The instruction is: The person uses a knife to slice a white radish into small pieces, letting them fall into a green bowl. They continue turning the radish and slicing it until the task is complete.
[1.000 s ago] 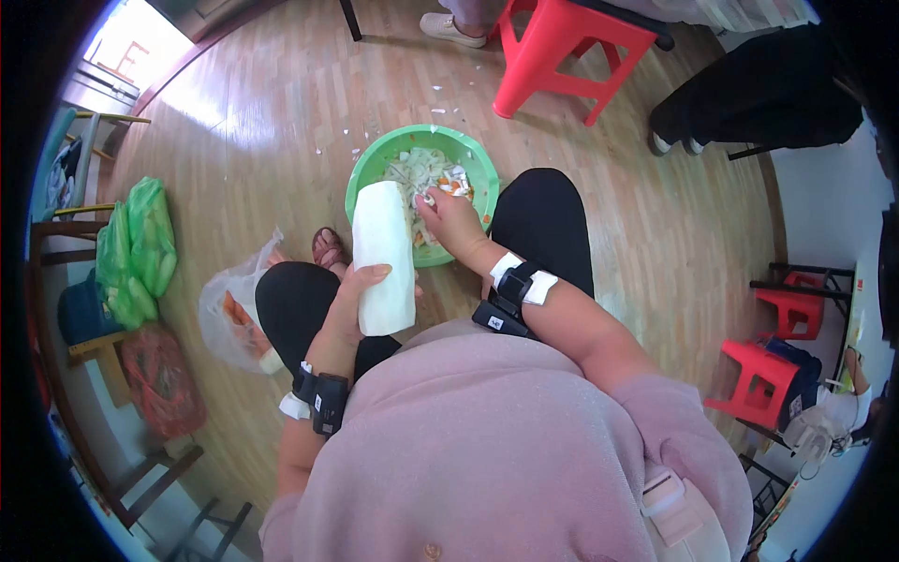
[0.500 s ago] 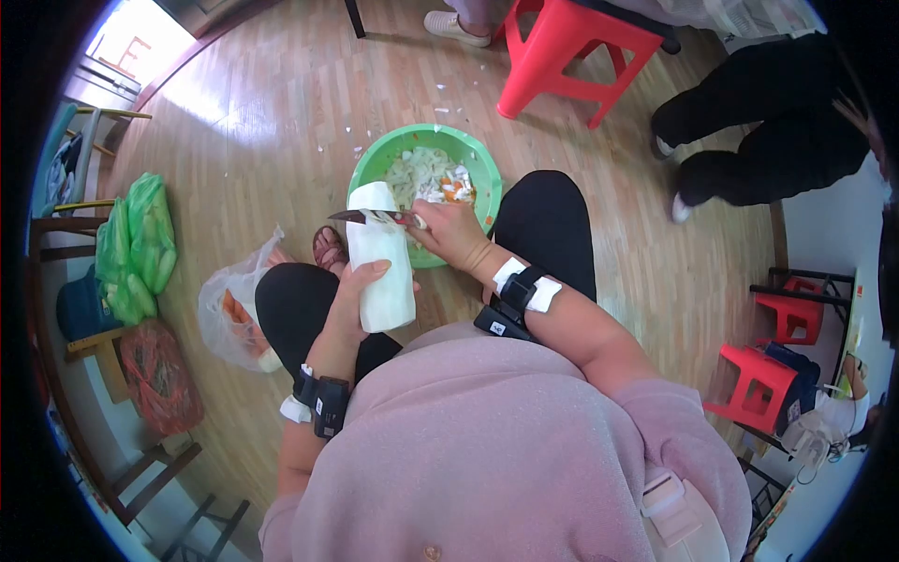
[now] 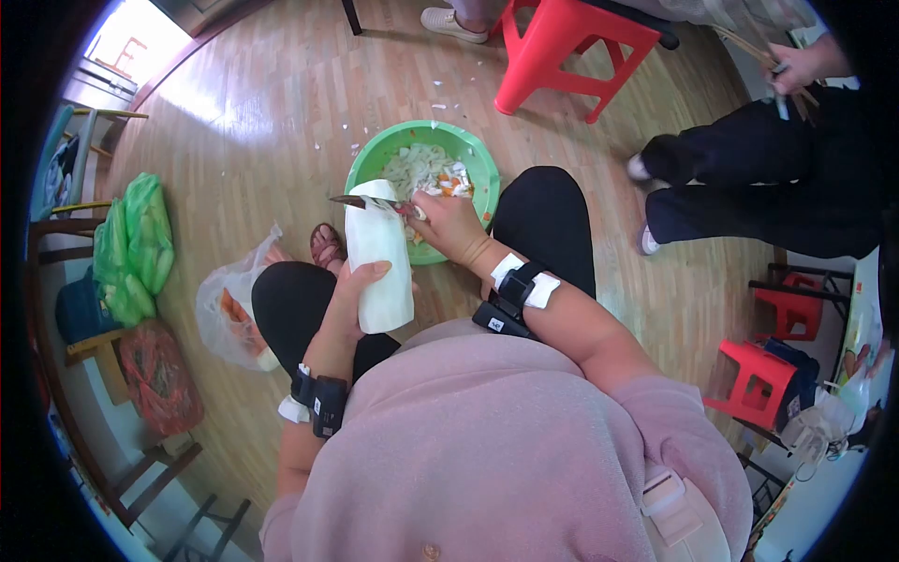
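Floor [image 3: 234, 169] of shiny tan wood strips gives room L of the round green plastic bowl [image 3: 486, 175], up to the see-thru green plastic bags [image 3: 140, 244]. More floor shows R, btwn the black-cloth R knee [image 3: 545, 225] & a person [image 3: 749, 208] in wide black pants. Black-cloth L knee [image 3: 295, 300] is nr the L hand [image 3: 351, 298]; R knee is just beside the bowl's R edge. Bright red plastic stool [image 3: 552, 70] is well past the bowl's far edge.

Long, thick, white log-shaped veg [image 3: 382, 244] is btwn the knees, in front of the pink-purple top [image 3: 487, 440]. Its long line runs from the top out to the bowl, tipped a bit L. Far end covers some of the bowl's L edge in this view. L hand is clamped on the veg below its middle, thumb on it; other fingers mostly hidden. R hand [image 3: 454, 227] has fingers clamped on the handle of a dark metal knife [image 3: 351, 200]. Blade points L across the veg nr its far end, tip out past the veg's L edge. Can't tell how deep it's in. Bowl holds white bits [image 3: 417, 169] & orange bits [image 3: 449, 186].
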Tool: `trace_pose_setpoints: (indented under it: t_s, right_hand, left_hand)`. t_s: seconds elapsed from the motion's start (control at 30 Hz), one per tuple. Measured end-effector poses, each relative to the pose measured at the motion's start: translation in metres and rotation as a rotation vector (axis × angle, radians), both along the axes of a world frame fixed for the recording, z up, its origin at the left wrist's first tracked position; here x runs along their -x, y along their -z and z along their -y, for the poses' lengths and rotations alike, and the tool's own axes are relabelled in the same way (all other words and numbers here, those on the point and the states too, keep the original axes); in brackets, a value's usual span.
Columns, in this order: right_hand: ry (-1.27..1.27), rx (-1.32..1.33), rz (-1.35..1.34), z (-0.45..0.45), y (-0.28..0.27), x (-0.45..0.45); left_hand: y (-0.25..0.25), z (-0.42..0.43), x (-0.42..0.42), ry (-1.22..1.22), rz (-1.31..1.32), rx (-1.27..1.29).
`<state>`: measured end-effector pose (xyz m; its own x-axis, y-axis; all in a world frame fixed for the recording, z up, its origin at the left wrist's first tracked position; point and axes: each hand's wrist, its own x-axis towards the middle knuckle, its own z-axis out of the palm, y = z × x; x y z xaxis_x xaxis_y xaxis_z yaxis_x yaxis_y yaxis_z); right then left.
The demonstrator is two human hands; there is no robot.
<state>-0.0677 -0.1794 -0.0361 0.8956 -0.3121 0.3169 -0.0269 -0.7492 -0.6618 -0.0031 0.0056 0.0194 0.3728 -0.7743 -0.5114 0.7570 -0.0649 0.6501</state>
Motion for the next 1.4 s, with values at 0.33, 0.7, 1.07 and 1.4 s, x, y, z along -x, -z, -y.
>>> trace_pose_setpoints:
  t_s: [0.33, 0.7, 1.07, 1.4]
  right_hand:
    - [0.151, -0.273, -0.208, 0.004, 0.044, -0.008]
    - [-0.254, -1.799, -0.364, -0.007, 0.000, -0.002]
    - [0.089, -1.564, -0.524, -0.017, -0.012, -0.006]
    - [0.078, -1.138, -0.427, -0.011, -0.043, -0.009]
  left_hand:
    - [-0.004, 0.001, 0.001, 0.096, 0.086, -0.004]
    - [-0.015, 0.004, 0.002, 0.113, 0.018, -0.044]
    - [-0.009, 0.006, 0.002, 0.102, 0.310, -0.200]
    - [0.007, 0.000, -0.002, -0.022, 0.195, -0.177]
